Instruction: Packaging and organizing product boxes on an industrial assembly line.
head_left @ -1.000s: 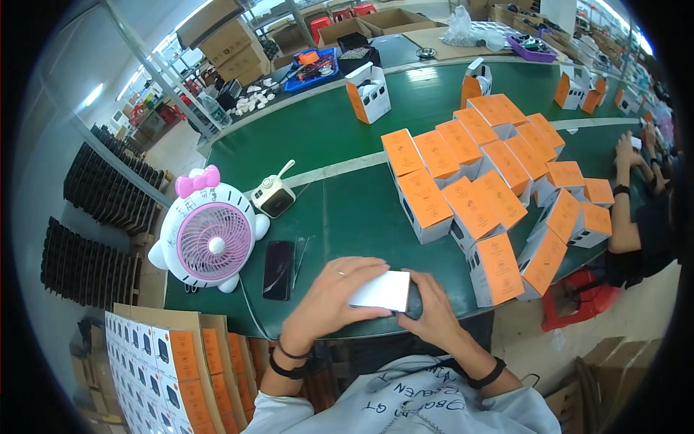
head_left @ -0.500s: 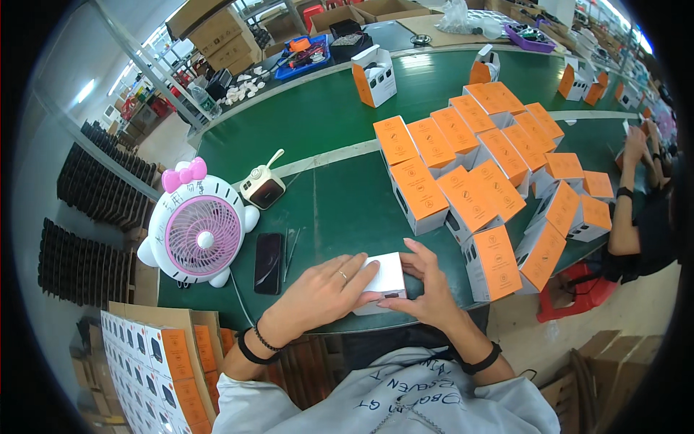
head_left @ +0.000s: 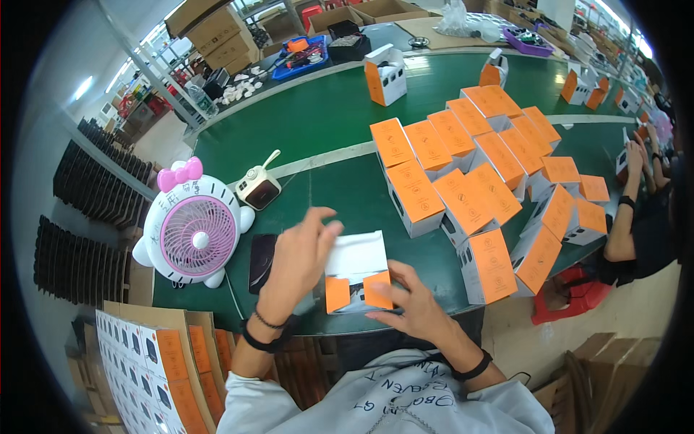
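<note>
In front of me at the table's near edge stands a small white and orange carton (head_left: 336, 295). Its white lid flap is tilted up at the back, and two orange side flaps lie partly across the opening. Something dark shows in the gap between them, too small to make out. My right hand (head_left: 418, 304) grips the carton's right side, thumb at the lower front and fingers along the edge. Left of the lid my left hand (head_left: 298, 253) is raised, slightly blurred, its thumb and index finger apart and nothing visible in it.
Several closed orange-topped cartons (head_left: 416, 189) fill the right of the green table (head_left: 318, 181). A pink and white fan (head_left: 200, 239), a phone (head_left: 260, 262) and a cream-coloured device (head_left: 259, 188) lie leftward. Beyond, an open carton (head_left: 387, 76) stands on the green surface. A co-worker sits at right.
The carton's top has gone from closed to open, its lid flap now up. My left hand has come off it, up and to the left. The far open carton has shifted rightward.
</note>
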A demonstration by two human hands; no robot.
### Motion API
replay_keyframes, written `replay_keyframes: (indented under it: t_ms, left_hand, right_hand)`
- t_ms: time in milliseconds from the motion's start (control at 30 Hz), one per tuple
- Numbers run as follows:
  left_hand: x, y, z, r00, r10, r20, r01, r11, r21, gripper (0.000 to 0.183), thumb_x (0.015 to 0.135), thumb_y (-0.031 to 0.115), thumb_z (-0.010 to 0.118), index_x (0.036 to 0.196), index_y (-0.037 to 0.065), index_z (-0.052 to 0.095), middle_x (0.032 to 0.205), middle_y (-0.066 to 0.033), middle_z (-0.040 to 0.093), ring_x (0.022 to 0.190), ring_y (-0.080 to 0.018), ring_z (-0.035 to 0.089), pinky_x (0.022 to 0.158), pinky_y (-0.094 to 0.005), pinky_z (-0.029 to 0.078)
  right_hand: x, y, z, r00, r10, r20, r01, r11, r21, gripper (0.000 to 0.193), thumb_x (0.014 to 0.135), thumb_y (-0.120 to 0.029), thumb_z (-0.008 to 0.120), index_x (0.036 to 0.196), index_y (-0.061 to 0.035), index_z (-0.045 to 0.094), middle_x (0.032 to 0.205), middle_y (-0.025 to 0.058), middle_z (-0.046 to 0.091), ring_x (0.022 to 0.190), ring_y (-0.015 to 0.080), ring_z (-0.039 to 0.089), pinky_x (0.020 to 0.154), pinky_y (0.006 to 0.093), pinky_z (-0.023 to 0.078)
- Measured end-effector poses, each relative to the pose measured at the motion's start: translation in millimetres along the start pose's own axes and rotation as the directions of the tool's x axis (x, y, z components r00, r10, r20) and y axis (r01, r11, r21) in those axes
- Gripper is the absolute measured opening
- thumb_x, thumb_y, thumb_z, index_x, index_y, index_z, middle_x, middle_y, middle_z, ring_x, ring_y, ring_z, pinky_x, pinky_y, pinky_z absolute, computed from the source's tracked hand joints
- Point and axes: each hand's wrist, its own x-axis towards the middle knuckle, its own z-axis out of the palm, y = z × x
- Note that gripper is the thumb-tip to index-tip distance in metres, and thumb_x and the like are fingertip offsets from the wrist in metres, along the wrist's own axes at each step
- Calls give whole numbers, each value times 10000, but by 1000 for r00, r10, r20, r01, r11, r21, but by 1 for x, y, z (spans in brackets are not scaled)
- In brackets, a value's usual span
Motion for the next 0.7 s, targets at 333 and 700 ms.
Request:
replay_keyframes:
  t_ms: [333, 700]
  left_hand:
    - [-94, 51, 13, 893, -448, -27, 422, 858, -294, 668, 928, 282, 807, 1408, 24, 420, 1370, -277, 536, 1220, -389, 545, 1083, -460, 430]
    - [-96, -40, 18, 979, -192, -68, 193, 981, 19, 304, 1050, 176, 536, 1295, 3, 589, 1144, -224, 661, 979, -342, 647, 887, -424, 521]
  right_hand:
    - [-6, -17, 21, 990, 131, 58, -136, 986, 92, 610, 817, -63, 860, 1278, -68, 461, 1558, 270, 370, 1244, 439, 591, 1013, 441, 550]
    - [-25, 7, 15, 962, 246, -119, -225, 960, 166, 730, 769, -347, 939, 1237, -50, 463, 1071, 165, 579, 959, 368, 651, 797, 439, 532]
